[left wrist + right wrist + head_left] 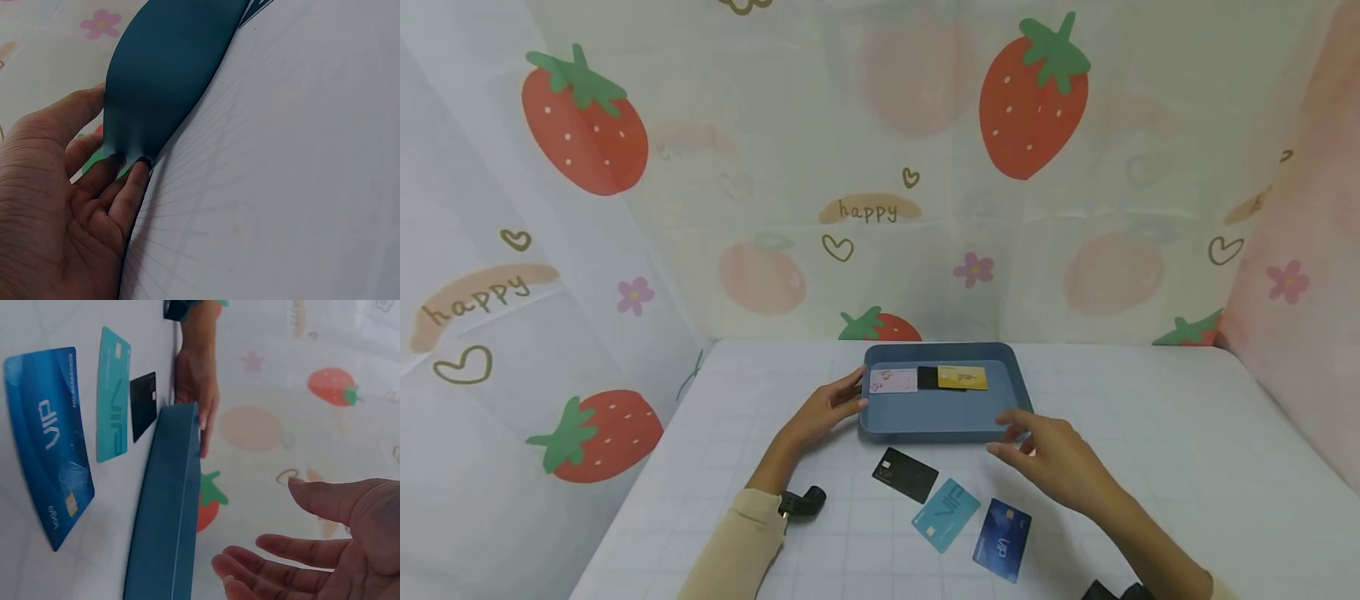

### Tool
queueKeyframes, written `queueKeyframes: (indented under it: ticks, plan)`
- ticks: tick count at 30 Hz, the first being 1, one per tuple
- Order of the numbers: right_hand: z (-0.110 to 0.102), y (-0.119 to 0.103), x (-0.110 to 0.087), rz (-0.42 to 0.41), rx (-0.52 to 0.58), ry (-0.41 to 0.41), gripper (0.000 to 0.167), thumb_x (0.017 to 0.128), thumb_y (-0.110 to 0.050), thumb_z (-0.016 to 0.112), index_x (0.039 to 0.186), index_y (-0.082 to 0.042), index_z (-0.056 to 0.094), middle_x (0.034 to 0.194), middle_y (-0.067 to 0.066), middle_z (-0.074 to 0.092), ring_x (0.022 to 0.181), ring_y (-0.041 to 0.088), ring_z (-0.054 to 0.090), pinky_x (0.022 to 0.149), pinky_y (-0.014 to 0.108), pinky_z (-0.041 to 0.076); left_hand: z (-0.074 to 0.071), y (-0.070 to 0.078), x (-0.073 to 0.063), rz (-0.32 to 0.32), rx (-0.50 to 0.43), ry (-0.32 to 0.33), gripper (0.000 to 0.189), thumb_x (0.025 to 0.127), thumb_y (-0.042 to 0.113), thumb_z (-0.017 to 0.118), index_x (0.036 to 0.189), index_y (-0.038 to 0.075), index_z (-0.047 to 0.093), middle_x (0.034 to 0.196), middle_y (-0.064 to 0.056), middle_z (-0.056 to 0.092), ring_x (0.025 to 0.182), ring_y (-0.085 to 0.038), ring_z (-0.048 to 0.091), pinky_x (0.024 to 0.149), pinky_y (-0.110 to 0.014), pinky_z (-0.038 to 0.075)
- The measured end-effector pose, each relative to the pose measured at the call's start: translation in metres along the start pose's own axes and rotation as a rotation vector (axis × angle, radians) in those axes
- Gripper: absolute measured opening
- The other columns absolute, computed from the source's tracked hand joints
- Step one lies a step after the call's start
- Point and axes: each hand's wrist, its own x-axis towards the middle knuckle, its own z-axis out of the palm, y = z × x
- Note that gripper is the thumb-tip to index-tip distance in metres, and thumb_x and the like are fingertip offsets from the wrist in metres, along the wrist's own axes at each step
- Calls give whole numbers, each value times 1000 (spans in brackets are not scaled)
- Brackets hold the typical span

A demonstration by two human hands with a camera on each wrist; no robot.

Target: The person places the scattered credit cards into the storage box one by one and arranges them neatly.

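My left hand (823, 414) touches the left wall of a blue-grey tray (925, 421) with its fingertips; the left wrist view shows the fingers (128, 194) against the outer wall. Inside the tray lie a pale pink card (892, 381), a black card (927, 378) and a yellow card (963, 377) overlapping the black one. My right hand (1054, 454) hovers by the tray's near right corner, fingers loosely bent and holding nothing. On the table in front of the tray lie a black VIP card (906, 475), a teal VIP card (946, 515) and a blue VIP card (1002, 540).
The white table (1150, 467) has a faint grid and runs back to a printed curtain (790, 167) with strawberries and flowers. A black wrist camera (803, 502) sits at the left sleeve, and another dark device (1116, 590) shows at the right wrist.
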Motion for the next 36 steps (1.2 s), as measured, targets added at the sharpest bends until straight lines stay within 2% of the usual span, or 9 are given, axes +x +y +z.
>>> queueKeyframes:
  ticks: [8, 14, 15, 21, 29, 36]
  plan:
    - [14, 2, -12, 90, -45, -53, 54, 86, -40, 80, 126, -7, 68, 104, 3, 72, 85, 14, 65, 65, 32, 58, 1, 5, -2, 1, 8, 5, 68, 102, 22, 65, 159, 7, 31, 162, -16, 33, 143, -35, 42, 118, -49, 33]
    - [28, 6, -13, 163, -68, -104, 49, 83, -34, 84, 122, -8, 70, 101, 2, 72, 81, 14, 64, 66, 33, 59, 0, 6, -1, -10, 3, 3, 68, 102, 19, 64, 159, 6, 30, 162, -16, 32, 144, -37, 41, 118, -50, 32]
    - [29, 7, -13, 172, -70, -111, 49, 82, -34, 85, 122, -9, 70, 100, 1, 72, 81, 14, 64, 65, 33, 59, 0, 2, 0, -7, 8, 4, 68, 102, 21, 64, 159, 7, 30, 162, -15, 33, 144, -36, 41, 118, -50, 33]
    - [36, 10, -15, 162, -97, -135, 56, 77, -35, 89, 124, -13, 69, 98, -2, 70, 80, 13, 62, 65, 34, 55, 1, 1, 0, -6, 11, 8, 69, 101, 25, 66, 159, 8, 33, 161, -13, 36, 143, -33, 43, 118, -47, 34]
    - [43, 15, -14, 161, -153, -166, 62, 70, -38, 93, 123, -15, 69, 96, -3, 69, 77, 12, 58, 64, 32, 53, 1, 0, 1, 9, -2, 5, 67, 101, 21, 65, 159, 8, 33, 162, -15, 34, 143, -35, 42, 118, -49, 34]
    - [46, 17, -14, 190, -190, -246, 66, 67, -41, 94, 122, -16, 69, 100, -1, 67, 83, 14, 58, 74, 40, 57, 1, 0, -1, -3, 2, 5, 68, 101, 23, 65, 159, 10, 33, 162, -12, 35, 143, -32, 43, 117, -46, 35]
